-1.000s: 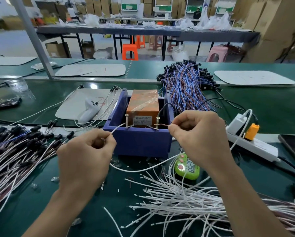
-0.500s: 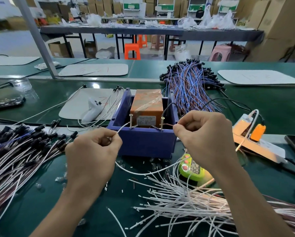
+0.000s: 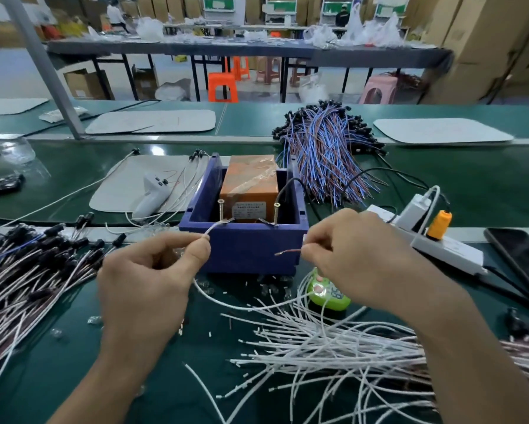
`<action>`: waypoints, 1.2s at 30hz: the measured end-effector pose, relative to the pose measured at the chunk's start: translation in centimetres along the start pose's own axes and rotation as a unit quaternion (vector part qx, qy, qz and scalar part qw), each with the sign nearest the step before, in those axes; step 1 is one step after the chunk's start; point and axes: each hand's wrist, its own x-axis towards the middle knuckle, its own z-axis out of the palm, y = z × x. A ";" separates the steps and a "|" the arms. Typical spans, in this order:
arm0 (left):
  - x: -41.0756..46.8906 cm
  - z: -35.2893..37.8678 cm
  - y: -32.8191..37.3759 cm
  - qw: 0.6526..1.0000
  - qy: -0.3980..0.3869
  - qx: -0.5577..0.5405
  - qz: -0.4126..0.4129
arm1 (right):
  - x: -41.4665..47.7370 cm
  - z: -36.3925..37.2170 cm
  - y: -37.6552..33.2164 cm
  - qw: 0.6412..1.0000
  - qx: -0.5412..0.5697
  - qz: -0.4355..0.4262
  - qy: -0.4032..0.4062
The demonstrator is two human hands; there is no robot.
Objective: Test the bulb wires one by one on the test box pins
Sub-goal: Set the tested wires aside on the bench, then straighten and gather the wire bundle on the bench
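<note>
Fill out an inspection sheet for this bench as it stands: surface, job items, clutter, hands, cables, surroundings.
Surface: green bench mat, strewn with cut insulation bits.
Job's things: blue test box, orange block inside, left pin and right pin upright; white wire reaches the left pin's foot; stripped copper end is held clear of the right pin, in front of the box.
Clutter: green timer, white wire pile, black-capped bundle, blue-and-brown bundle, phone.
Hands: left hand pinches the white wire; right hand pinches the stripped copper end.
Cables: power strip with orange plug; black lead into the box.
Surroundings: orange stool, pink stool, cardboard cartons.
</note>
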 end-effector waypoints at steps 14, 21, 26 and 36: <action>-1.0 1.8 5.1 0.927 -0.100 -0.313 -0.179 | -9.8 -7.5 2.3 0.977 -0.119 0.037 -0.173; -5.3 5.3 4.2 0.946 -0.281 0.152 0.052 | -13.1 -8.9 7.5 0.926 -0.366 0.083 -0.030; -6.2 6.7 4.2 0.810 -0.392 0.401 0.170 | -15.2 -2.2 10.5 0.931 -0.363 0.023 -0.041; -4.5 7.3 11.0 0.720 -0.404 0.405 0.392 | -16.8 2.7 13.4 0.991 0.000 0.101 0.084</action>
